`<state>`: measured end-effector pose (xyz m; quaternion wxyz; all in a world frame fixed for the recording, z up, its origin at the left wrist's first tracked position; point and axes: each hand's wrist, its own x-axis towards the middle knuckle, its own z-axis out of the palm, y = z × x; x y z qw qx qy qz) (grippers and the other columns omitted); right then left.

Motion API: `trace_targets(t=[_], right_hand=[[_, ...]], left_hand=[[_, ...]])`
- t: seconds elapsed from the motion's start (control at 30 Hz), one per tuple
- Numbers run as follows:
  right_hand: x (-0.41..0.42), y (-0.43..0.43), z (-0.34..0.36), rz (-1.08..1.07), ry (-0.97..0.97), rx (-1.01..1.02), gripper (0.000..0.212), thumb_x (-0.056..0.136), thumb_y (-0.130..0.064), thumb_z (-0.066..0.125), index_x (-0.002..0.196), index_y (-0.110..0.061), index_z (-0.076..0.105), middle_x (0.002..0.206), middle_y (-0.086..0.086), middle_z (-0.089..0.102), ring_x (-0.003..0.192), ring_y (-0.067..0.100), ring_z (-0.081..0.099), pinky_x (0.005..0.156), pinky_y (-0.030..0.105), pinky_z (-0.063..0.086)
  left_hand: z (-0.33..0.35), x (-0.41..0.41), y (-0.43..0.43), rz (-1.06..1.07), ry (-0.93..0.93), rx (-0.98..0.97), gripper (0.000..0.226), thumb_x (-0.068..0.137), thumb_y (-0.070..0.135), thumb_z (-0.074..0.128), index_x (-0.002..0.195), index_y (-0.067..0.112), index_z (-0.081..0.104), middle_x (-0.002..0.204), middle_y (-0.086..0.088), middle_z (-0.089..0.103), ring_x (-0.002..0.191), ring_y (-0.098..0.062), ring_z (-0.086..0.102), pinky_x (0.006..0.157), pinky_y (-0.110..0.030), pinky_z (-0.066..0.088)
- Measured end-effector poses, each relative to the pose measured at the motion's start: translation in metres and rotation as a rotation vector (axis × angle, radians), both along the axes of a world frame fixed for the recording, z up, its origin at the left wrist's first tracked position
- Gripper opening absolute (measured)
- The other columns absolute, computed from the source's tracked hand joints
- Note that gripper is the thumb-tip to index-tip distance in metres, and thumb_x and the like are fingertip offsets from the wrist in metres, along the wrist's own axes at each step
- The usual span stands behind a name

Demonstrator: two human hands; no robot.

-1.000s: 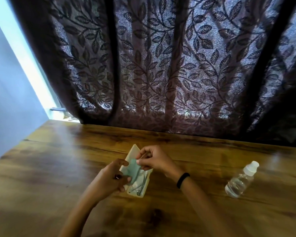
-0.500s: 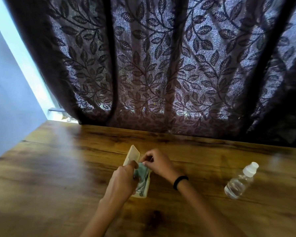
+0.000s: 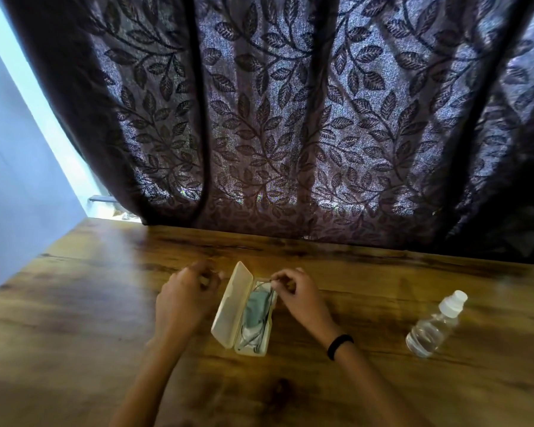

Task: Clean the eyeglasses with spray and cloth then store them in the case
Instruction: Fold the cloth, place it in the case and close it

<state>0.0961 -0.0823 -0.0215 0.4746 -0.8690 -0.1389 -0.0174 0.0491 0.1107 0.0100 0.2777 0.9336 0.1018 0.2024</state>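
A cream eyeglass case [image 3: 232, 309] lies open on the wooden table [image 3: 74, 303], its lid raised on the left. Inside it lie a pale green cloth [image 3: 256, 309] and thin-framed eyeglasses [image 3: 250, 340], partly under the cloth. My right hand [image 3: 296, 295] hovers at the case's far right corner, with thumb and finger pinched on a thin arm of the eyeglasses. My left hand [image 3: 182, 298] is just left of the lid, fingers curled and holding nothing. A clear spray bottle [image 3: 433, 326] with a white cap lies tilted to the right.
A dark leaf-patterned curtain [image 3: 290, 118] hangs along the table's far edge. A pale wall [image 3: 13, 180] and a bright window strip stand at the left. A black band is on my right wrist.
My left hand has let go of the cloth and moved left, off the case. The cloth now lies inside the case over the eyeglasses. My right hand stays at the case's far end.
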Motion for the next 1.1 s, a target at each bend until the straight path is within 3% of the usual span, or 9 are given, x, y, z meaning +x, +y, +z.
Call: trace_targets(t=[0.13,0.2,0.27,0.33,0.5,0.7,0.77,0.9,1.1], right_hand=[[-0.013,-0.010,-0.012,-0.008,0.199,0.105,0.019,0.089,-0.029,0.056,0.104,-0.018,0.056,0.097,-0.002,0.059,0.091,0.016,0.060,0.079,0.033,0.055],[-0.019,-0.010,-0.017,-0.013,0.273,0.104,0.028,0.087,-0.032,0.058,0.111,-0.018,0.053,0.098,-0.003,0.058,0.090,0.016,0.061,0.073,0.028,0.055],[-0.024,-0.008,-0.018,-0.035,0.273,0.107,0.035,0.085,-0.032,0.060,0.115,-0.017,0.052,0.099,-0.005,0.056,0.089,0.014,0.061,0.068,0.019,0.051],[-0.027,-0.006,-0.020,-0.058,0.257,0.145,0.035,0.084,-0.031,0.063,0.114,-0.016,0.054,0.098,-0.006,0.057,0.091,0.013,0.061,0.072,0.020,0.053],[-0.031,-0.001,-0.022,-0.082,0.248,0.196,0.034,0.081,-0.027,0.067,0.111,-0.015,0.057,0.093,-0.010,0.058,0.091,0.011,0.063,0.078,0.025,0.055],[-0.031,-0.001,-0.024,-0.103,0.236,0.196,0.031,0.079,-0.027,0.069,0.106,-0.017,0.059,0.086,-0.018,0.056,0.082,0.001,0.059,0.070,0.018,0.053],[-0.031,-0.001,-0.025,-0.110,0.244,0.195,0.029,0.078,-0.028,0.070,0.103,-0.017,0.060,0.085,-0.015,0.059,0.080,0.000,0.058,0.069,0.016,0.052],[-0.030,-0.003,-0.029,-0.108,0.285,0.208,0.026,0.083,-0.025,0.066,0.105,-0.013,0.061,0.095,-0.004,0.063,0.090,0.011,0.063,0.078,0.024,0.055],[-0.029,-0.007,-0.029,-0.094,0.400,0.348,0.024,0.090,-0.027,0.055,0.106,-0.012,0.063,0.101,0.003,0.069,0.085,0.011,0.067,0.073,0.021,0.055]], left_hand=[[-0.020,0.020,0.026,-0.198,0.306,-0.403,0.010,0.088,0.030,0.057,0.083,0.021,0.061,0.084,-0.002,0.065,0.078,-0.022,0.063,0.062,-0.028,0.048],[-0.023,0.021,0.027,-0.285,0.441,-0.577,0.014,0.091,0.024,0.052,0.087,0.013,0.060,0.076,-0.008,0.064,0.068,-0.022,0.063,0.056,-0.030,0.050],[-0.020,0.021,0.024,-0.350,0.556,-0.666,0.015,0.094,0.019,0.047,0.089,0.009,0.057,0.066,-0.002,0.065,0.058,-0.016,0.063,0.050,-0.024,0.050],[-0.013,0.019,0.018,-0.403,0.633,-0.759,0.019,0.095,0.016,0.043,0.085,0.007,0.056,0.058,0.000,0.065,0.050,-0.011,0.062,0.042,-0.018,0.048],[-0.007,0.013,0.009,-0.407,0.637,-0.837,0.020,0.095,0.022,0.046,0.095,0.006,0.059,0.068,-0.002,0.072,0.064,-0.015,0.069,0.049,-0.022,0.053],[-0.005,0.015,-0.014,-0.458,0.544,-0.732,0.017,0.093,0.018,0.048,0.099,0.005,0.056,0.081,-0.009,0.069,0.062,-0.012,0.069,0.050,-0.022,0.055],[-0.009,0.019,-0.022,-0.376,0.538,-0.565,0.014,0.089,0.024,0.056,0.095,0.012,0.059,0.090,-0.011,0.069,0.067,-0.012,0.068,0.058,-0.027,0.058],[-0.016,0.022,-0.036,-0.268,0.503,-0.145,0.041,0.079,0.042,0.065,0.110,0.016,0.057,0.101,-0.004,0.068,0.079,-0.012,0.066,0.064,-0.023,0.055],[-0.017,0.017,-0.051,-0.217,0.346,0.002,0.054,0.071,0.050,0.070,0.109,0.012,0.058,0.098,-0.002,0.068,0.084,-0.013,0.064,0.065,-0.022,0.053]])
